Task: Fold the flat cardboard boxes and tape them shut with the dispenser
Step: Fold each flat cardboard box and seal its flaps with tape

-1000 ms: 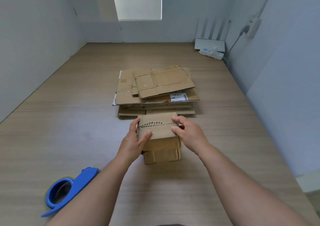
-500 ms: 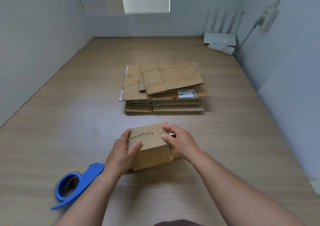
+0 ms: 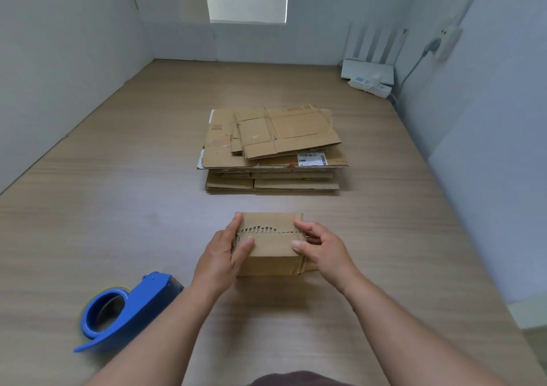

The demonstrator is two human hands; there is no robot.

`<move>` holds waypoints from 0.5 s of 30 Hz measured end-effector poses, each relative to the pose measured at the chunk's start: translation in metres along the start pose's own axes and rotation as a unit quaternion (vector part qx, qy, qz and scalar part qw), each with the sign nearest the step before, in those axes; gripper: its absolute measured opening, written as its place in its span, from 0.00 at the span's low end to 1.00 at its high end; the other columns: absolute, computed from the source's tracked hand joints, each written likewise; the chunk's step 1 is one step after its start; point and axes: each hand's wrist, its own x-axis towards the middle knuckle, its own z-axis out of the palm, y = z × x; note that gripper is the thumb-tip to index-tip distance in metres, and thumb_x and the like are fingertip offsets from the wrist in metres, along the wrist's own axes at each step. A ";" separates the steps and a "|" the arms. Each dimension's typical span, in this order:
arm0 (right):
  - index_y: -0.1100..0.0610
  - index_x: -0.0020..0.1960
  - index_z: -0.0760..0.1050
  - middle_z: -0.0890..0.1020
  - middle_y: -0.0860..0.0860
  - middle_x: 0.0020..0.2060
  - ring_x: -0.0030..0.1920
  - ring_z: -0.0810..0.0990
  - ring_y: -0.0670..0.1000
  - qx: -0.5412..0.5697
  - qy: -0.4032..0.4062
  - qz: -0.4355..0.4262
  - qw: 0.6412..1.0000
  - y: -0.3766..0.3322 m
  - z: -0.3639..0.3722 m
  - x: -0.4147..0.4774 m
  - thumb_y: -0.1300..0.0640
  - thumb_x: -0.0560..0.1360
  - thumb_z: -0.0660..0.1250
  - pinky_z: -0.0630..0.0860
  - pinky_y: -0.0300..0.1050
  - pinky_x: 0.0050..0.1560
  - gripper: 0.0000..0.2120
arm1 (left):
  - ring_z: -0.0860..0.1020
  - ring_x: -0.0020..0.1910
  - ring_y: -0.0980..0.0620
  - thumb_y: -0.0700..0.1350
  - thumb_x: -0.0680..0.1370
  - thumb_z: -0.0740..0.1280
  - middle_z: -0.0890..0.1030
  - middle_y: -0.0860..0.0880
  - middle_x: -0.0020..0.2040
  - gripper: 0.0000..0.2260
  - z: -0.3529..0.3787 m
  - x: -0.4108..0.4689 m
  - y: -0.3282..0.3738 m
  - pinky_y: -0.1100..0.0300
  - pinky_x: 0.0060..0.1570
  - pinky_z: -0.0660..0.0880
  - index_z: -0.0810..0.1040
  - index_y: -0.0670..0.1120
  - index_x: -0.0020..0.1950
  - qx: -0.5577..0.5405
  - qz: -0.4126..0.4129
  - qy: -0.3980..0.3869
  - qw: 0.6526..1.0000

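Over the last second you have brought the folded box (image 3: 270, 246) down and turned it square. It was lifted and tilted just in front of the stack of flat boxes (image 3: 275, 149); now it sits flat on the table (image 3: 118, 208), close to you and well apart from that stack. Your left hand (image 3: 220, 255) grips its left end, thumb laid over the top. Your right hand (image 3: 322, 249) holds the right end, with curled fingers and the thumb at the top edge. The ragged seam (image 3: 266, 231) across the top faces up and looks untaped. I judge the folding of this box done and taping next. The tape dispenser (image 3: 127, 311) lies untouched near your left forearm, so one hand must let go to fetch it while the other keeps the flaps down.
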 end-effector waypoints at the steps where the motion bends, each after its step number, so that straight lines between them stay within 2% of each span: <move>1: 0.43 0.58 0.75 0.78 0.52 0.59 0.54 0.78 0.47 0.007 0.001 0.001 1.000 0.000 0.001 0.001 0.62 0.72 0.71 0.77 0.48 0.59 0.19 | 0.67 0.58 0.57 0.60 0.80 0.55 0.69 0.49 0.67 0.28 -0.002 0.000 0.000 0.58 0.57 0.69 0.50 0.59 0.78 0.007 0.000 -0.009 1.000; 3: 0.42 0.57 0.75 0.78 0.52 0.59 0.55 0.78 0.48 0.009 0.003 0.002 1.000 0.000 0.002 0.003 0.61 0.73 0.71 0.77 0.50 0.60 0.19 | 0.68 0.61 0.56 0.60 0.80 0.53 0.66 0.50 0.70 0.27 -0.008 -0.002 0.002 0.56 0.59 0.69 0.49 0.59 0.78 0.022 0.002 -0.033 0.999; 5: 0.42 0.57 0.75 0.77 0.52 0.59 0.55 0.78 0.48 0.000 0.003 0.002 1.000 0.000 0.003 0.004 0.61 0.73 0.71 0.77 0.52 0.60 0.19 | 0.70 0.65 0.53 0.59 0.80 0.54 0.65 0.50 0.72 0.27 -0.019 -0.007 0.001 0.54 0.62 0.69 0.52 0.56 0.78 0.013 -0.005 -0.021 1.000; 9: 0.43 0.59 0.75 0.77 0.52 0.58 0.54 0.78 0.48 -0.014 0.005 0.005 1.000 0.002 0.004 0.006 0.60 0.73 0.70 0.77 0.52 0.58 0.18 | 0.72 0.65 0.48 0.56 0.80 0.59 0.71 0.45 0.69 0.24 -0.057 -0.023 -0.027 0.50 0.65 0.69 0.67 0.46 0.73 0.037 -0.049 0.120 0.991; 12: 0.43 0.58 0.74 0.77 0.52 0.58 0.54 0.78 0.49 -0.031 0.006 -0.002 0.999 0.003 0.005 0.007 0.60 0.73 0.70 0.78 0.53 0.57 0.18 | 0.72 0.65 0.43 0.58 0.78 0.62 0.74 0.42 0.65 0.25 -0.082 -0.045 -0.058 0.47 0.63 0.69 0.72 0.42 0.67 0.105 -0.132 0.179 0.969; 15: 0.43 0.57 0.74 0.78 0.53 0.57 0.53 0.78 0.51 -0.043 0.010 -0.007 0.999 0.001 0.007 0.010 0.61 0.73 0.70 0.78 0.51 0.56 0.18 | 0.73 0.62 0.39 0.67 0.72 0.65 0.76 0.39 0.61 0.34 -0.090 -0.066 -0.079 0.48 0.57 0.71 0.73 0.38 0.63 0.187 -0.243 0.159 0.938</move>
